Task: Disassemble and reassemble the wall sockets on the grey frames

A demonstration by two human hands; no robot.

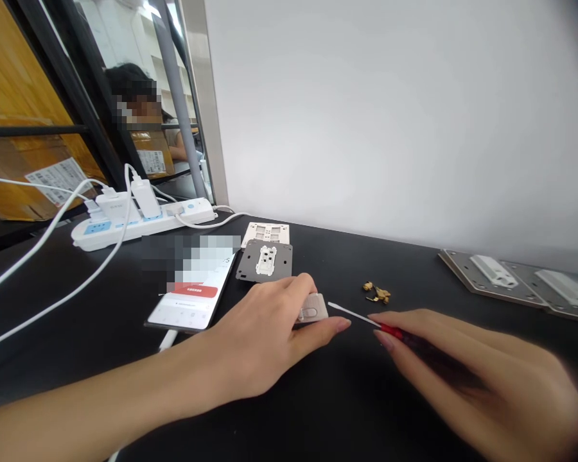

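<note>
As the left hand [264,337] pinches plastic [313,308], the right hand [467,378] grips a screwdriver [390,331]

Phone [192,301] on the bench [347,263], power strip [183,213] behind it, socket plates [266,260] to its right. Screwdriver [359,314] in my right grip [467,378], brass scraps [377,292] behind it.

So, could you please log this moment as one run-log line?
left hand: holds beige plastic part | right hand: holds red-handled screwdriver | nearby: brass pieces
</note>
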